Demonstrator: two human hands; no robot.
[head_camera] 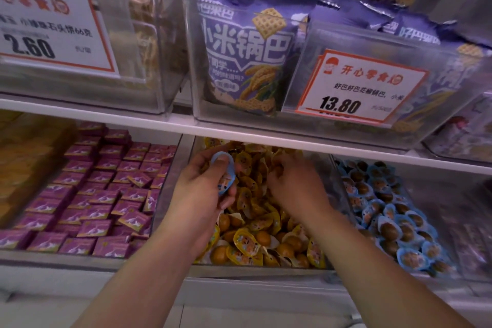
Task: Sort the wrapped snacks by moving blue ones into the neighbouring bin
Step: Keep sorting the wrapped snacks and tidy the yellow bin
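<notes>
I see the left hand (205, 184) gripping a blue snack (225, 180), thumb curled over it, w/ yellow snacks (255, 221) just below. Right hand (292, 184) digs into them, fingers hidden; can't tell its grip. Above it, tag (359, 85) reads 13.80.

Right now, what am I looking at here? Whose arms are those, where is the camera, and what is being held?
No machine here: these are a person's two bare hands, filmed by one wide-angle camera worn on the head, looking forward and down at shop shelves.

The left hand grips blue-wrapped snacks above the middle bin, which is full of yellow-wrapped snacks. The right hand reaches into that same pile, fingers curled among the wrappers; whether it has caught anything is hidden.

The bin to the right holds the blue snack pile, so that is probably where the held ones go. To the left lie purple packets. On the shelf above stand purple bags and price cards.
</notes>
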